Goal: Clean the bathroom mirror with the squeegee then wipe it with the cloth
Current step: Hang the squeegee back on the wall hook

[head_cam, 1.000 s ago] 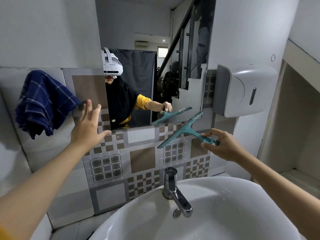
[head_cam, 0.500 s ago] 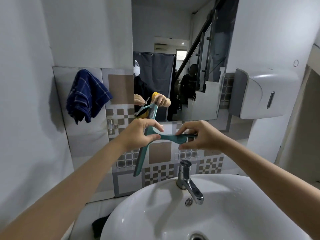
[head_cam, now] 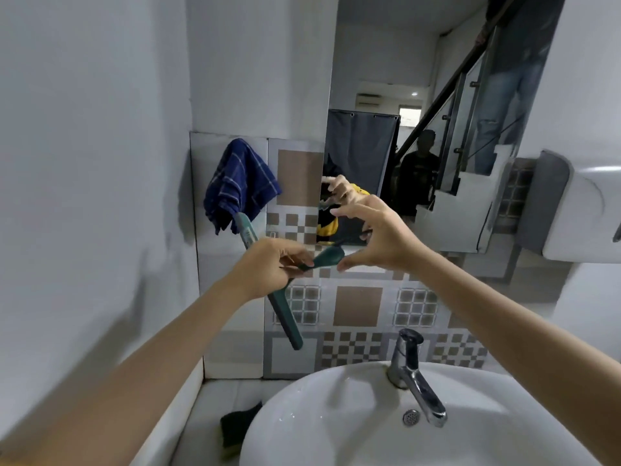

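Both forearms reach forward, bare. The left hand [head_cam: 268, 269] has its fingers pinched closed in a grip. The right hand [head_cam: 379, 235] is spread, fingers curled apart, thumb pointing left.

No text, label, brand, number or sign can be read anywhere in this view. The grey-and-white plastic wall dispenser [head_cam: 578, 210] at the right edge shows no legible marking. The brown-and-grey patterned ceramic wall tiles [head_cam: 358, 306] carry only square motifs, and the chrome metal tap [head_cam: 415, 378] bears no lettering that can be made out.
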`<action>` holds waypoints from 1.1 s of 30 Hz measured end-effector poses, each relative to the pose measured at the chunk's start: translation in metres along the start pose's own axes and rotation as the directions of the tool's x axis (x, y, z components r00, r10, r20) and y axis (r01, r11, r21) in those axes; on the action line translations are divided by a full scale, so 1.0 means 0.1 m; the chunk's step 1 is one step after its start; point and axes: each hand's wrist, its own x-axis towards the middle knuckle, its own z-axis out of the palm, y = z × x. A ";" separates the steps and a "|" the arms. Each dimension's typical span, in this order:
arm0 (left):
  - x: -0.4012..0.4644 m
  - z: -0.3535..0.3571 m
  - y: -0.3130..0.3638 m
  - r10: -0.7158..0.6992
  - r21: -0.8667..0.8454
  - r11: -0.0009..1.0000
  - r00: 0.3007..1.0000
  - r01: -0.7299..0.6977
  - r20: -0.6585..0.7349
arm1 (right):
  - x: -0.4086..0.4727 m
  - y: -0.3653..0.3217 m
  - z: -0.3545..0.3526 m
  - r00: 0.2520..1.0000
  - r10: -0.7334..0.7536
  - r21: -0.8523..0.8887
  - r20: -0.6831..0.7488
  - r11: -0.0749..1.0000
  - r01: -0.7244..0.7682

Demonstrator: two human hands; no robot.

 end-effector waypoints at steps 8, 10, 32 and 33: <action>-0.39 0.00 -0.56 -0.146 -0.045 0.989 0.957 0.139 -0.249 | 0.41 -0.11 0.73 0.947 0.312 0.539 -0.071 0.812 -0.227; -0.49 0.04 -0.67 -0.212 -0.073 0.977 0.940 0.200 -0.268 | 0.47 -0.16 0.95 0.943 0.323 0.563 -0.083 0.795 -0.223; -0.73 0.67 -1.47 -0.411 -0.212 0.905 0.887 0.369 -0.210 | 0.44 0.20 2.03 0.891 0.448 0.540 0.068 0.735 -0.411; -0.73 0.69 -1.50 -0.417 -0.211 0.902 0.884 0.376 -0.211 | 0.44 0.22 2.05 0.889 0.452 0.540 0.069 0.733 -0.414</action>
